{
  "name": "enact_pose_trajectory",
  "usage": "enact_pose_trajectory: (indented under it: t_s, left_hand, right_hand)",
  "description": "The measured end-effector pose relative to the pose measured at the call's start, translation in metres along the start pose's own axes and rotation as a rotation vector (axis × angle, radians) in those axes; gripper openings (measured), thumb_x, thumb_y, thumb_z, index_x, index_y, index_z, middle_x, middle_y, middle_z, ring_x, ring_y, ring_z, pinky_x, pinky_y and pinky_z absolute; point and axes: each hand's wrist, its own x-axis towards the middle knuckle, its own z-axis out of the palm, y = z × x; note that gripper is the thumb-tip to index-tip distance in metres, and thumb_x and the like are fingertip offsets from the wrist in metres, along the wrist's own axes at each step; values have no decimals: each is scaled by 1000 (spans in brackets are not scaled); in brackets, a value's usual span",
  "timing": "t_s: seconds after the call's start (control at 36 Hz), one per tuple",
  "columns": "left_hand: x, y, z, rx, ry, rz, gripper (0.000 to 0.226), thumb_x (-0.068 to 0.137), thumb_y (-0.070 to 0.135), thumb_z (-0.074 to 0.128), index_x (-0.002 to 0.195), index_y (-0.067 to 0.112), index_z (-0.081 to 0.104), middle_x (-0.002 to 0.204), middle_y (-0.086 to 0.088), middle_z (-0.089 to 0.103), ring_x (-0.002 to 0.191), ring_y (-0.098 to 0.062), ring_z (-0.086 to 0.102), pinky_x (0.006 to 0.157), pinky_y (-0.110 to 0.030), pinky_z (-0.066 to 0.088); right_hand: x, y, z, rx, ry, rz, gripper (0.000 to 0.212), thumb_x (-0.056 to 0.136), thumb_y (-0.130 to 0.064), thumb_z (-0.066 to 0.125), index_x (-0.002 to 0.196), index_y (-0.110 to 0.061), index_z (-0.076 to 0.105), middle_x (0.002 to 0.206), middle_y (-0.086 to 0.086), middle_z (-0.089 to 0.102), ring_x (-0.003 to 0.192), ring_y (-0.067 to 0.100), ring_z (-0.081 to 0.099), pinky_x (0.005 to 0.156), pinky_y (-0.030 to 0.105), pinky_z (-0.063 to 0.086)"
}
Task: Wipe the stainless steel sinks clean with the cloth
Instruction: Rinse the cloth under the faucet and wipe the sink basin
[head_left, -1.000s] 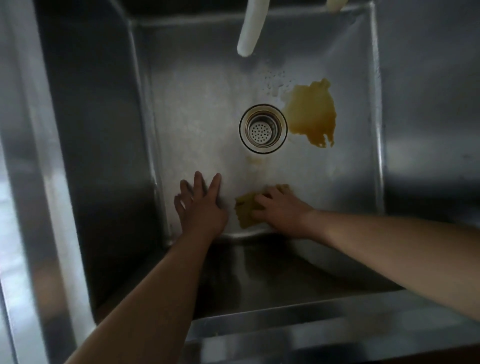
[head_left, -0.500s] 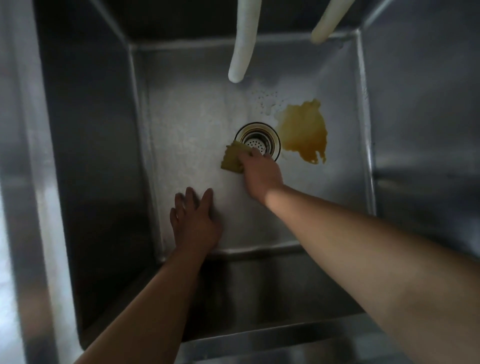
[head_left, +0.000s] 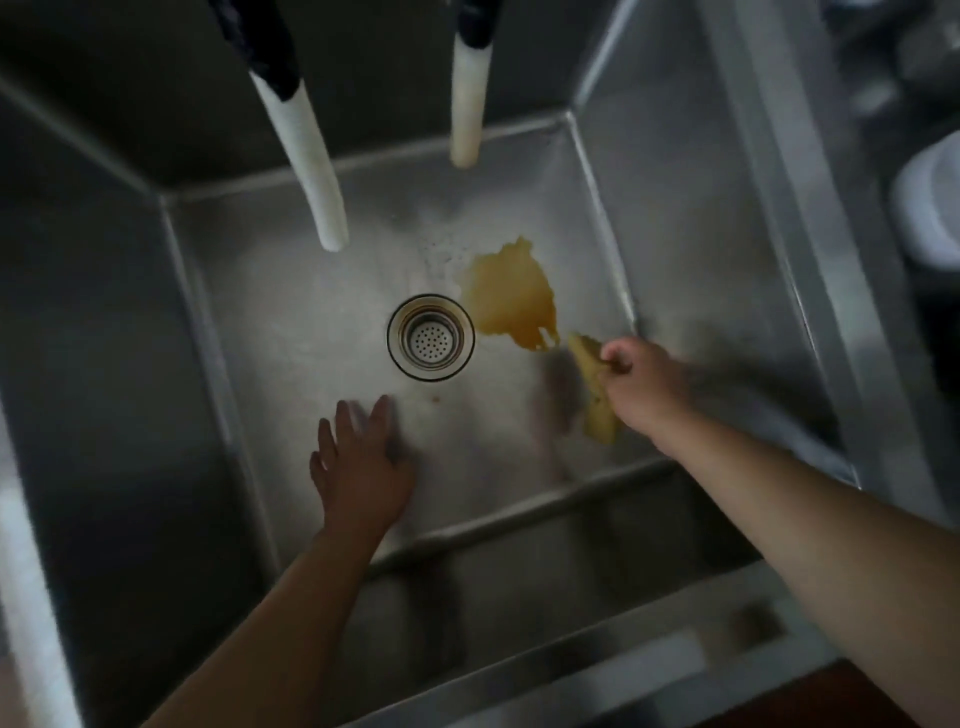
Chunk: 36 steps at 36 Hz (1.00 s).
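Reaching in from the lower right of the frame, the right hand (head_left: 641, 382) has its fingers curled round a yellowish cloth (head_left: 595, 395), which hangs crumpled from the grip toward the sink (head_left: 291, 332) floor; motion blur makes it hard to tell whether the cloth's lower end touches the steel. The forearm runs diagonally up from the lower right corner, wrist slightly bent. The cloth's upper tip sits just beside the lower right edge of the amber stain (head_left: 511, 299) (a puddle-shaped patch right of centre).

Coming up from the bottom left of the frame, the left hand (head_left: 361, 462) lies palm down with its fingers spread and straight on the basin floor, holding nothing, below and slightly left of the round drain strainer (head_left: 430, 338). It is well apart from the cloth, with bare steel between the two hands.

Two pale hoses (head_left: 311, 161) hang down from the top of the frame, their ends above the rear of the basin.
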Motion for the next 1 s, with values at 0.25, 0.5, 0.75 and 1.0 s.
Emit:
enact_pose_trajectory:
  t_s: [0.25, 0.5, 0.75, 1.0]
  left_hand:
    - [31, 3, -16, -118, -51, -180, 90, 89, 41, 63, 155, 46, 2, 165, 1, -14, 151, -35, -9, 114, -67, 14]
    - [30, -6, -9, -144, -99, -212, 84, 89, 35, 64, 153, 44, 11, 162, 1, -9, 148, -39, -8, 111, -68, 24]
    - [25, -8, 10, -184, -101, -235, 83, 90, 39, 62, 155, 41, 11, 160, -7, 0, 145, -44, 7, 115, -54, 23]
    - [30, -6, 14, -192, -55, -228, 80, 88, 35, 61, 155, 35, 17, 151, -11, 16, 139, -42, 22, 117, -48, 23]
  right_hand:
    - [27, 40, 35, -174, -79, 129, 61, 93, -23, 60, 148, -27, 34, 156, 12, 24, 131, 42, 45, 107, 45, 40]
    - [47, 37, 46, -157, 42, 100, 50, 88, -22, 60, 136, -24, 45, 142, 11, 45, 116, 45, 54, 97, 50, 48]
    - [27, -44, 93, -67, 53, -51, 35, 90, -14, 53, 118, -32, 63, 126, -1, 61, 106, 32, 61, 83, 33, 44]
    - [23, -104, 128, -92, -172, -295, 35, 93, -12, 51, 118, -28, 68, 127, -1, 63, 111, 29, 60, 83, 34, 49]
